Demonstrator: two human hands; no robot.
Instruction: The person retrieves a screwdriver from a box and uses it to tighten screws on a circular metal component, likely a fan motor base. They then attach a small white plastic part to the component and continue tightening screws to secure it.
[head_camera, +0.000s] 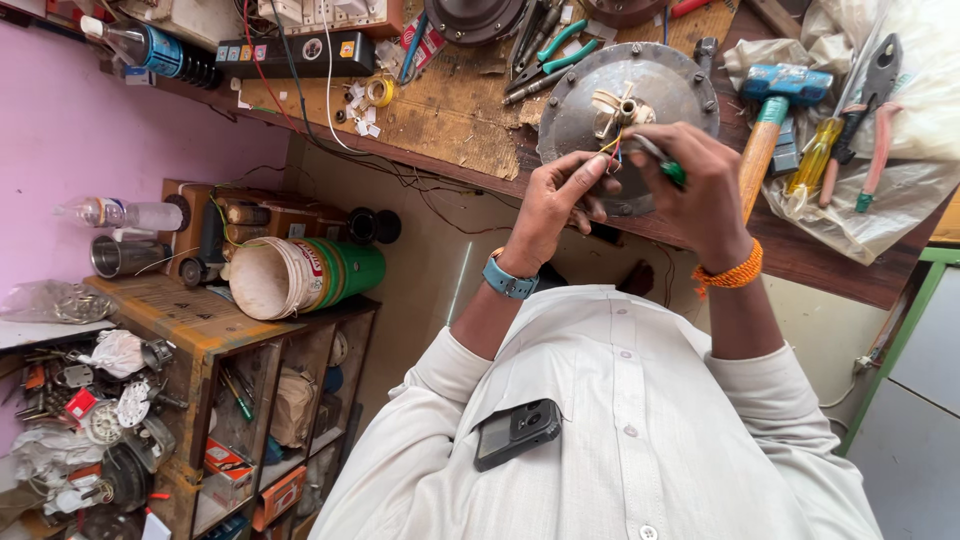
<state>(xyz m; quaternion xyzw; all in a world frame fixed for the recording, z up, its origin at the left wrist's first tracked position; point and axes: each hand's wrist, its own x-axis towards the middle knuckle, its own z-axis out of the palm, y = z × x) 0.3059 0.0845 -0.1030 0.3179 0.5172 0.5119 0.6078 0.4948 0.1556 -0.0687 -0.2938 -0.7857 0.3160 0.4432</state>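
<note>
Two hands at one round motor housing (580, 110) on the tabletop (450, 110).
The housing looks heavy and rigid — steady it by the rim. Your left hand (555, 200) pinches the thin coloured wires (612, 148) at its hub — soft, easily snapped, so grip near their base. Your right hand (700, 190) closes on a green-handled tool (662, 162).

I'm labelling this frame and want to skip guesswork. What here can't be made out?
Head view only:
- Wire ends: too small, partly behind the left hand fingers.
- Green-handled tool: its tip is hidden by the right hand.
- Motor disc: its near part is covered by both hands.
- Hammer: the handle end is behind the right hand.
- Shelf contents: dark, cluttered.
</note>
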